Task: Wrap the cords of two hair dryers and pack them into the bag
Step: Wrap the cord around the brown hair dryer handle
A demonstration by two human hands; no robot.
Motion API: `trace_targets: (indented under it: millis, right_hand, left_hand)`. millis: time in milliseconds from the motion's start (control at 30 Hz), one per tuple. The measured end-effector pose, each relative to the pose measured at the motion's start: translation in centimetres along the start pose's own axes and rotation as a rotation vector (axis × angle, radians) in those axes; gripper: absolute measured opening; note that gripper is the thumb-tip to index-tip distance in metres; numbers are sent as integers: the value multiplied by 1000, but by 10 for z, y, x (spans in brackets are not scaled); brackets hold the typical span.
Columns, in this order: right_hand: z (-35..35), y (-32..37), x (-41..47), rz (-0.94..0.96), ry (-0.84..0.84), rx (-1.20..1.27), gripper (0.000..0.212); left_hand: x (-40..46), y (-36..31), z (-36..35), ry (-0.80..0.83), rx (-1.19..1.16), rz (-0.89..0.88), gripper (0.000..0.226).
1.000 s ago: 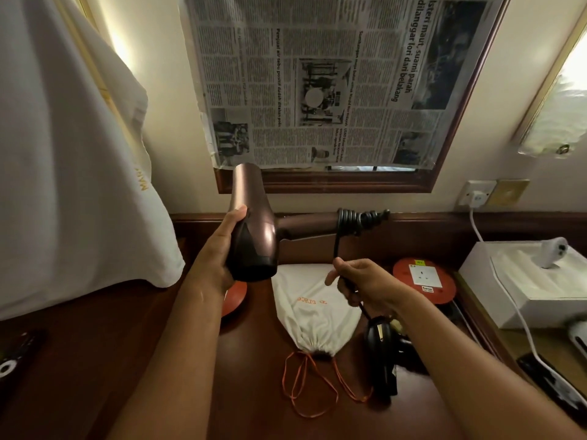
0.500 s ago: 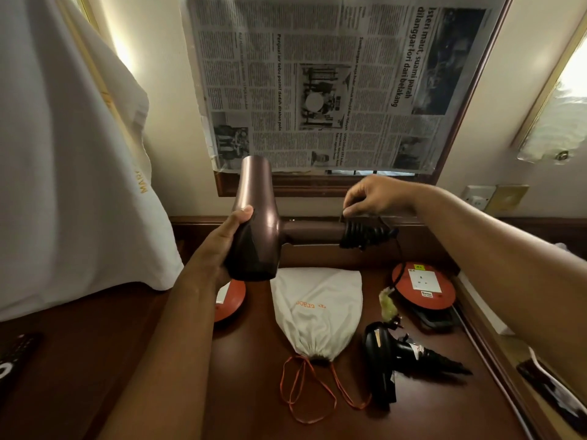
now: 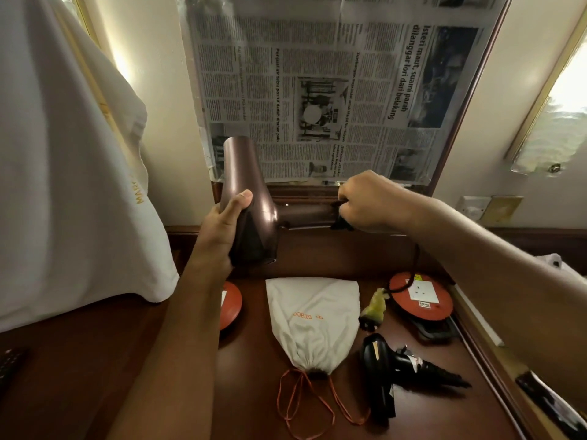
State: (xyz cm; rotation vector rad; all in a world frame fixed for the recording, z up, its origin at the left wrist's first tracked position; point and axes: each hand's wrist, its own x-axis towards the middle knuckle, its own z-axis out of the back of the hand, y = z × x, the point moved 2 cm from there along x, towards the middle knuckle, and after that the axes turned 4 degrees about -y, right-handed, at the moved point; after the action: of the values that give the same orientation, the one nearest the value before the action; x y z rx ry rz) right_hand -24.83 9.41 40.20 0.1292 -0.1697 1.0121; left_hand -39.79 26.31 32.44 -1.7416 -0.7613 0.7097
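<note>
1. The left hand (image 3: 227,222) gripped the barrel of the bronze-brown hair dryer (image 3: 251,201), held above the desk's far edge, handle running rightward.
2. The right hand (image 3: 370,201), its grip pinching the black cord (image 3: 341,222), sat at the handle's end; the slack hung down toward the yellowish plug (image 3: 374,308).
3. On the dark wooden desk (image 3: 260,369) lay the white drawstring bag (image 3: 313,322), with the black hair dryer (image 3: 397,368) toward the right edge.

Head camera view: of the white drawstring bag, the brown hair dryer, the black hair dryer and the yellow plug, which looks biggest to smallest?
1. Brown hair dryer, though it is held nearer the camera.
2. White drawstring bag.
3. Black hair dryer.
4. Yellow plug.
</note>
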Motion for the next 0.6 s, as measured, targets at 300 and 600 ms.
trace_targets:
  millis: [300, 600]
  right_hand:
    - [-58, 13, -39, -307, -488, 707, 26]
    - [-120, 34, -67, -397, -77, 1821, 39]
  left_hand:
    - [-2, -4, -5, -91, -121, -23, 51]
    - [-10, 6, -2, 2, -282, 123, 69]
